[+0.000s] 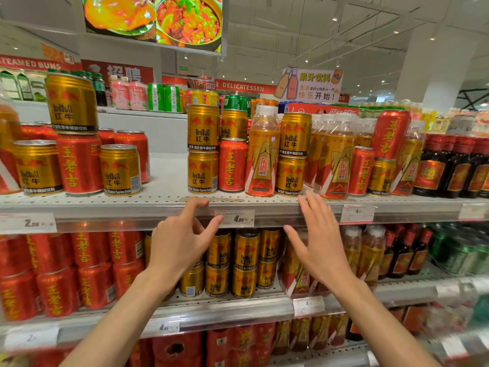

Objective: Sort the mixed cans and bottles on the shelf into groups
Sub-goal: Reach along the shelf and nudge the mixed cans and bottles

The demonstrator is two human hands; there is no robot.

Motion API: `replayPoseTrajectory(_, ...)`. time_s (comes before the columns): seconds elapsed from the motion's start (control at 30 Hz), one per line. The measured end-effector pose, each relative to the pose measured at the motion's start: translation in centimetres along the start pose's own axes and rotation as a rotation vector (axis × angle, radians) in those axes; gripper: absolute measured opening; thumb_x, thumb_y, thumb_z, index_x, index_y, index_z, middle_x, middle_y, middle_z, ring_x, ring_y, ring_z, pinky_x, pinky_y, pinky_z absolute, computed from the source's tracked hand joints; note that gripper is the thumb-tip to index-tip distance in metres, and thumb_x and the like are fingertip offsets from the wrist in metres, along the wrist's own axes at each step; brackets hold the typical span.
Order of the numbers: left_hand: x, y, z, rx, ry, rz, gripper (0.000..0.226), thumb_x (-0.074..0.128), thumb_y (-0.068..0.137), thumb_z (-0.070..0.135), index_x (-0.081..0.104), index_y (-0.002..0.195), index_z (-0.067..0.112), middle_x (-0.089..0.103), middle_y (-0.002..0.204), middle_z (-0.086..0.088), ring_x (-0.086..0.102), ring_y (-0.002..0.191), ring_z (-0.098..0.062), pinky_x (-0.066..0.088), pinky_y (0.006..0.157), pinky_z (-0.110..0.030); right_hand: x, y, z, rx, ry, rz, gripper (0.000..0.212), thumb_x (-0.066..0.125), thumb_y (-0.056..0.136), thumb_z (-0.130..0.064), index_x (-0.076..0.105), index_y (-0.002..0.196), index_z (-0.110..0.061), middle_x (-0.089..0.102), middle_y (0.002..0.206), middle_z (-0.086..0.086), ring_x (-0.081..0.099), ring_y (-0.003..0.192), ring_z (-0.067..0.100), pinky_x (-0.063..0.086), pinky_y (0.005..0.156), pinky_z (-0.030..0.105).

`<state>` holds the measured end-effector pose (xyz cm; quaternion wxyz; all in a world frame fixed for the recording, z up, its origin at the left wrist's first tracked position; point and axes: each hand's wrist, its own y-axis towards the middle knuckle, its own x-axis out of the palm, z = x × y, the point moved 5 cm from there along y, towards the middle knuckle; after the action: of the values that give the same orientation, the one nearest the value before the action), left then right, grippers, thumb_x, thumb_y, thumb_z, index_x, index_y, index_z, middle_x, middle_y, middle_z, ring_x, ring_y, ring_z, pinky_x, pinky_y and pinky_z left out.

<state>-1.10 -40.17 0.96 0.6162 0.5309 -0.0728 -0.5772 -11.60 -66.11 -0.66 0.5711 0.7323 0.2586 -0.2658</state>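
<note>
A: Which step is it now?

B: I think it is between two picks. The left hand (182, 239) is in front of the shelf edge (137, 207), the fingers half curled, and it holds nothing. The right hand (316, 242) is spread flat and wide, also with nothing in it.

A: Where are the drinks?

B: On the upper shelf, mixed. Just above the hands are two stacked gold Red Bull cans (203, 149), touching a red can (232, 165), then an orange bottle (263, 154), then two more gold cans (293, 154). On the left there is a bare gap on the shelf, between this cluster and another gold can (120, 169).

A: What does the next move need?

B: In my judgement, one kind must be chosen, perhaps the red can. The stacked cans beside it can fall easily, so the grip must be careful and the lift straight.
</note>
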Motion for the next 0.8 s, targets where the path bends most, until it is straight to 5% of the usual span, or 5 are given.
replayPoseTrajectory(0.13,0.3,-1.6,1.0,-0.012,0.036,0.026,0.054,0.07,0.092,0.043,0.056,0.142,0.027,0.063,0.057,0.016,0.064,0.049,-0.014,0.058,0.055,-0.035,0.3,-3.2,0.4,-0.008,0.097,-0.04,0.07,0.049,0.1,-0.047,0.023,0.16,-0.023,-0.002,0.17,-0.008,-0.004,0.156,0.012,0.013,0.122,0.039)
replayPoseTrajectory(0.23,2.4,-4.3,2.2,0.06,-0.001,-0.035,0.047,0.074,0.09,0.035,0.064,0.134,0.023,0.064,0.066,0.018,0.061,0.05,-0.008,0.054,0.049,-0.028,1.0,-6.4,1.3,0.008,0.197,-0.101,0.055,0.051,0.099,-0.046,0.043,0.15,-0.026,0.019,0.166,-0.009,0.039,0.144,0.017,0.037,0.115,0.039)
replayPoseTrajectory(0.43,9.4,-8.7,4.9,0.051,-0.044,-0.622,0.045,0.058,0.097,0.055,0.052,0.139,0.039,0.064,0.118,0.021,0.061,0.115,-0.002,0.052,0.097,-0.029,3.4,-10.8,6.5,0.114,0.22,-0.624,0.047,0.049,0.099,-0.054,0.045,0.143,-0.039,0.052,0.136,-0.022,0.056,0.106,-0.008,0.051,0.092,0.02)
replayPoseTrajectory(0.53,11.6,-8.5,6.7,0.007,-0.038,-0.735,0.046,0.057,0.096,0.058,0.053,0.139,0.04,0.065,0.119,0.022,0.061,0.115,-0.001,0.051,0.098,-0.027,3.0,-10.4,9.6,0.111,0.186,-0.785,0.042,0.051,0.099,-0.053,0.055,0.137,-0.037,0.06,0.121,-0.025,0.058,0.083,-0.011,0.045,0.07,0.01)
replayPoseTrajectory(0.8,17.0,-5.1,16.2,-0.062,-0.041,-0.648,0.04,0.059,0.097,0.054,0.057,0.133,0.038,0.066,0.102,0.026,0.064,0.097,0.003,0.053,0.086,-0.021,-2.5,-6.0,19.0,0.037,0.158,-0.676,0.032,0.052,0.098,-0.051,0.064,0.125,-0.036,0.066,0.119,-0.021,0.059,0.108,0.0,0.05,0.091,0.023)
